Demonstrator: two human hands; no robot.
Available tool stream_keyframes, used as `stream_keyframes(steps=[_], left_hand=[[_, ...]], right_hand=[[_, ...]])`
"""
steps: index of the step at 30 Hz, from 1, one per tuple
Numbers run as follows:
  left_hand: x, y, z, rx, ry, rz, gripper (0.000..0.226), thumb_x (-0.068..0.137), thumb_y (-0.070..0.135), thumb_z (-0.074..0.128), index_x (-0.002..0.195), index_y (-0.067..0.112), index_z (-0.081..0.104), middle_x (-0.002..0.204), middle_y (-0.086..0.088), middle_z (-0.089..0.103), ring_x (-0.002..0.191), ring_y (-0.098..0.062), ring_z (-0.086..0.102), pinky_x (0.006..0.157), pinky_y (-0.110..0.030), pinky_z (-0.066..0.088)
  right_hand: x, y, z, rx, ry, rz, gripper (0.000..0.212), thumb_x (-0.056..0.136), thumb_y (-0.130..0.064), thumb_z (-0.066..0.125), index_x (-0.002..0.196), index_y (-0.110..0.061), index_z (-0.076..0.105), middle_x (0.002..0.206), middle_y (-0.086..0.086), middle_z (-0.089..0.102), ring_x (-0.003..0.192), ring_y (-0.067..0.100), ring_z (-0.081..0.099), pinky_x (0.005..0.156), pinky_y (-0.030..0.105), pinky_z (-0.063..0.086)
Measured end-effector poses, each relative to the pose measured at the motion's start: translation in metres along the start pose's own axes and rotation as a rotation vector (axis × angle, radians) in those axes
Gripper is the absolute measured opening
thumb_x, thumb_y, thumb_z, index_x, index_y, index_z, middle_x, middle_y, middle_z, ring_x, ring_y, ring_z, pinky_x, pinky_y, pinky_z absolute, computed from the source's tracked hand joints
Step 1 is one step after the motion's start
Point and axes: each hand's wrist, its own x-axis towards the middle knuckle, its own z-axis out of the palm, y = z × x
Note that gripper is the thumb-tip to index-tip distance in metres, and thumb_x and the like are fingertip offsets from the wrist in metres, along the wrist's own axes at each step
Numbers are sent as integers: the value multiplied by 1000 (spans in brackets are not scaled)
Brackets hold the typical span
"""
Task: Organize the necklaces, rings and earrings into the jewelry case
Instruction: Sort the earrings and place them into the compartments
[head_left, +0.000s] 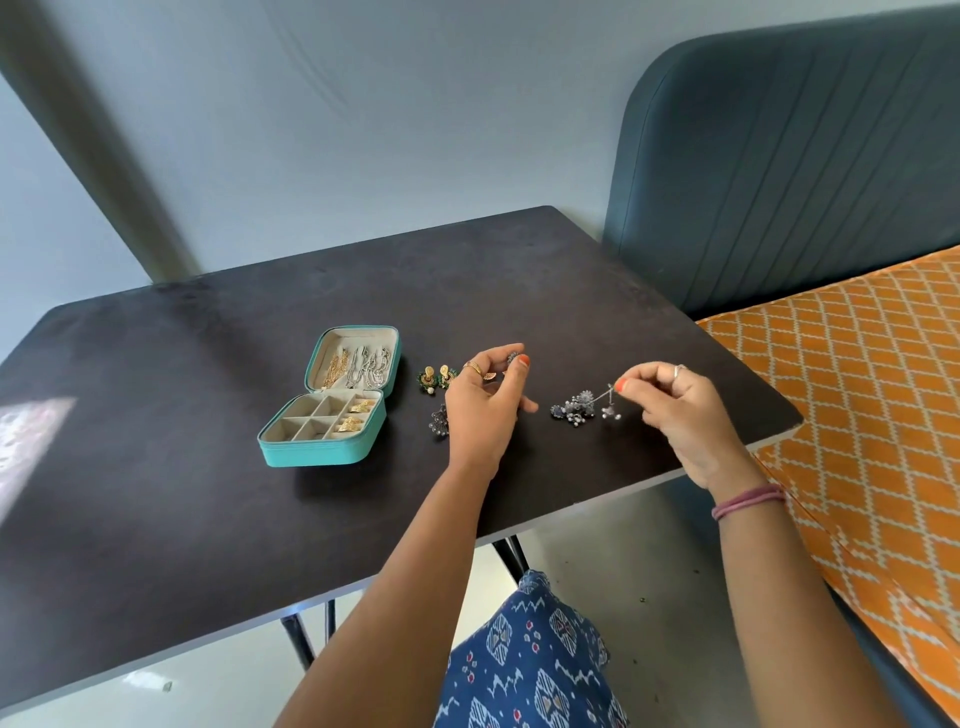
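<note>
On the dark surface (208, 389), the teal jewelry case (327, 400) lies open to the left of both hands, chains already hung in its lid and gold pieces in 2 of its right-hand compartments. Her right hand (675, 410) pinches a thin silver hook or wire between thumb and forefinger, lifting 1 piece from the silver earring cluster (574, 408), which looks tangled. A sharp pull could drag the whole cluster toward the near edge, or bend a hook. Her left hand (485, 400) holds a small dark earring (513, 357) at its fingertips, the other fingers loosely spread; a grip that light might let it fall. 2 green-and-gold earrings (435, 379) and another silver one (439, 418) lie beside that hand, and its wrist could sweep them.
</note>
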Motion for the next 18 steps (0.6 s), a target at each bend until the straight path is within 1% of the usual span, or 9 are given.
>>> stream_keyframes(steps=[2,4,7,11,15,18], left_hand=[[0,0,0,3,-4,-1,9,93,20,62,96,28,66,94,-15,68,52,-9,64,53,-20,45],[0,-1,0,4,-9,-1,9,93,20,63,96,28,66,95,-15,69,53,-9,64,54,-20,46],[0,0,1,2,-15,-1,9,93,19,63,97,26,67,96,-14,69,52,-9,64,55,-21,47],[0,-1,0,4,-18,-3,8,93,20,63,98,26,67,94,-11,69,53,-8,64,56,-22,48],[0,-2,0,8,-15,1,9,93,19,63,98,25,67,89,-6,67,53,-8,64,56,-22,47],[1,-1,0,9,-8,4,9,93,18,63,97,25,67,91,-12,68,53,-8,64,58,-24,48]], right_hand=[[2,0,-2,150,-24,49,9,87,-10,66,80,-14,69,63,-6,55,59,5,43,51,15,36],[4,0,-4,241,-41,73,8,87,-8,66,81,-11,69,66,0,49,59,7,37,47,14,31],[4,-3,-4,255,-48,100,4,87,-8,66,85,-9,70,74,6,55,61,7,40,48,14,33],[3,-5,-3,322,-37,115,7,90,-6,61,90,-8,68,75,0,66,64,5,48,50,13,36],[4,-7,-3,384,-44,113,8,90,-6,60,90,-11,66,74,-4,67,64,4,50,50,13,38],[4,-9,-2,341,-86,104,6,89,-10,63,89,-14,68,81,-1,65,66,5,50,52,14,37]])
